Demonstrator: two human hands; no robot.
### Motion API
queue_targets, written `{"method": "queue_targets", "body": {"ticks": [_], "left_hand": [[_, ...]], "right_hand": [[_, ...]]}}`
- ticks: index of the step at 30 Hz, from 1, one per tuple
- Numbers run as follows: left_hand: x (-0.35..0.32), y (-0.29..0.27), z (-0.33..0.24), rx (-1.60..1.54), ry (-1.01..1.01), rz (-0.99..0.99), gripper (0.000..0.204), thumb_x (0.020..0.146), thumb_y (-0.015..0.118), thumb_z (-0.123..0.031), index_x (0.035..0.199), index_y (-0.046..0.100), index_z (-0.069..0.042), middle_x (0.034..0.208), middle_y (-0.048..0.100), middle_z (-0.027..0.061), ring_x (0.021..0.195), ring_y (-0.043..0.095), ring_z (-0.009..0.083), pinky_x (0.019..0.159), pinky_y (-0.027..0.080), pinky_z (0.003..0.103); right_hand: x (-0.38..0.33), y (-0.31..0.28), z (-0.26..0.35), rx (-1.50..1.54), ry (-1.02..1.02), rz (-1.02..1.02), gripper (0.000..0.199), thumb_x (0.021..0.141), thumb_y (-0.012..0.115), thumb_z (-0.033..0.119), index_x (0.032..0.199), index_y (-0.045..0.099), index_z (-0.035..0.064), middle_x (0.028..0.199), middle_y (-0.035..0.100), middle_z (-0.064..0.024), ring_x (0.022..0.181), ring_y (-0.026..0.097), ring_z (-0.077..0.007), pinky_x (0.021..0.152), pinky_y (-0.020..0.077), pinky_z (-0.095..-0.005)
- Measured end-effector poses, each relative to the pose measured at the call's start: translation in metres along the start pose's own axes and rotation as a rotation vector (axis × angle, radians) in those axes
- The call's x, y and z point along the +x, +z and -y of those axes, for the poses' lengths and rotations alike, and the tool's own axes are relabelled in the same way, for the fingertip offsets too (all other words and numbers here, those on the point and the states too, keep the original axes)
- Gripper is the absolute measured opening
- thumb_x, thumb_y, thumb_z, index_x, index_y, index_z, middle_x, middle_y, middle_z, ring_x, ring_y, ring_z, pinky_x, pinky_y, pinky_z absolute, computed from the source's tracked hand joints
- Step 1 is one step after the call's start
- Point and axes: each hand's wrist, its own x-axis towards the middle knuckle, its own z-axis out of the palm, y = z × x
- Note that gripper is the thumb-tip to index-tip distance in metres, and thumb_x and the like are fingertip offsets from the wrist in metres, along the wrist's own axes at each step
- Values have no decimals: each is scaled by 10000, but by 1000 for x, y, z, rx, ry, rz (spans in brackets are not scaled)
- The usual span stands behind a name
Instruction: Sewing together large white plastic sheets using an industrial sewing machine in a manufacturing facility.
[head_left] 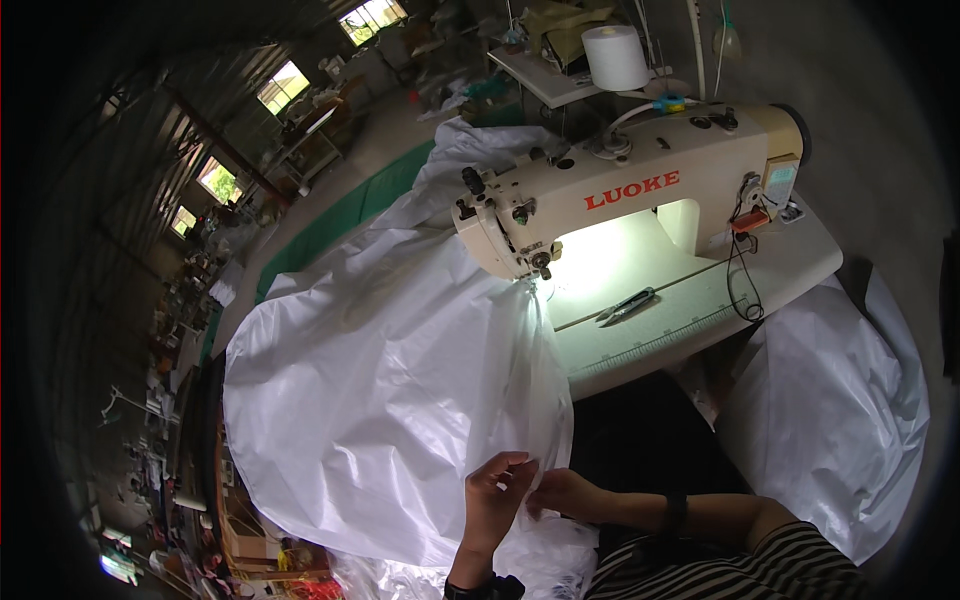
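Observation:
A large sheet of shiny white fabric spreads over the left of the sewing table and hangs down toward me. Its gathered edge runs up to the needle area of the white sewing machine, whose lamp is lit. My left hand is closed at that edge, its fingertips pinching the fabric. Close beside it, my right hand is closed on the same edge, lower down. Thread snips lie on the machine bed, away from both hands.
Another heap of white fabric hangs at the right of the table. Behind the machine, a white thread cone stands on a small table. A dark cord dangles from the machine onto the bed. Green material stretches along the far left.

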Motion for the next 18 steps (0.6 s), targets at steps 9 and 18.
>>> {"method": "queue_targets", "body": {"ticks": [9, 18], "left_hand": [[7, -26, 17, -235, -79, -120, 120, 897, 672, 51, 996, 669, -18, 908, 689, 3, 846, 619, 69, 808, 498, 226], [0, -3, -12, 124, 216, -30, 145, 829, 720, 16, 958, 689, -44, 857, 689, 91, 723, 664, 202, 657, 525, 291]], "right_hand": [[-12, -6, -14, -517, -158, -199, 268, 977, 584, 282, 961, 670, 28, 799, 679, -187, 748, 677, -360, 701, 533, -393], [56, 39, -126, -240, -535, -207, 216, 965, 501, 134, 1063, 641, 2, 983, 687, -100, 833, 665, -228, 769, 532, -361]]}}
